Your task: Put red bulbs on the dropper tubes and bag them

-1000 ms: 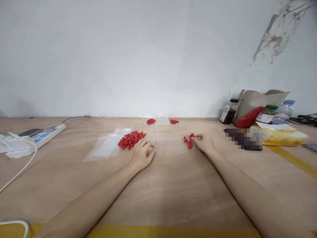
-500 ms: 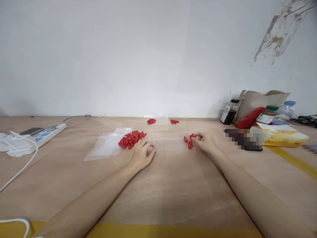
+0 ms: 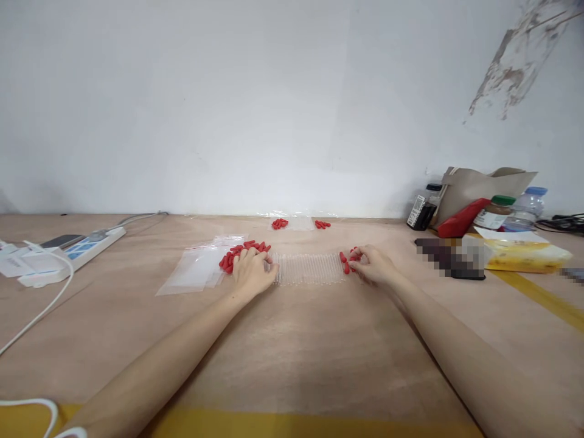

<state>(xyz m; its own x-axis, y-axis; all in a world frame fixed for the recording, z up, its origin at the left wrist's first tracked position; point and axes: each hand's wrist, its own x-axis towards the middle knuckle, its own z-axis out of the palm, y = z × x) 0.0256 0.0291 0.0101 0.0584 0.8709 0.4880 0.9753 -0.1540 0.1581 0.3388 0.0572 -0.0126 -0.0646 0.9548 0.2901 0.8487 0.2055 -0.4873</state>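
My left hand (image 3: 253, 271) rests over the near side of a pile of small red rubber bulbs (image 3: 249, 246), fingers apart and thumb stretched toward a row of clear thin tubes (image 3: 310, 269). The tubes lie side by side in the middle of the table. At the row's right end, my right hand (image 3: 375, 265) curls its thumb and fingers round a red rubber bulb among a few loose ones (image 3: 344, 258). Its fingertips partly cover these bulbs. Under and beside the left pile are flat clear zip bags (image 3: 191, 267).
By the wall lie clear bags (image 3: 300, 222) with red bulbs. On the left are a power strip (image 3: 98, 249), a phone (image 3: 62, 241) and a white cable (image 3: 55, 298). Bottles (image 3: 422, 210), a grey pouch (image 3: 483, 185) and a yellow packet (image 3: 524, 255) stand right.
My left hand has shifted left from the tubes' end onto the red pile. The right hand has moved slightly inward, lower among the loose red bulbs.
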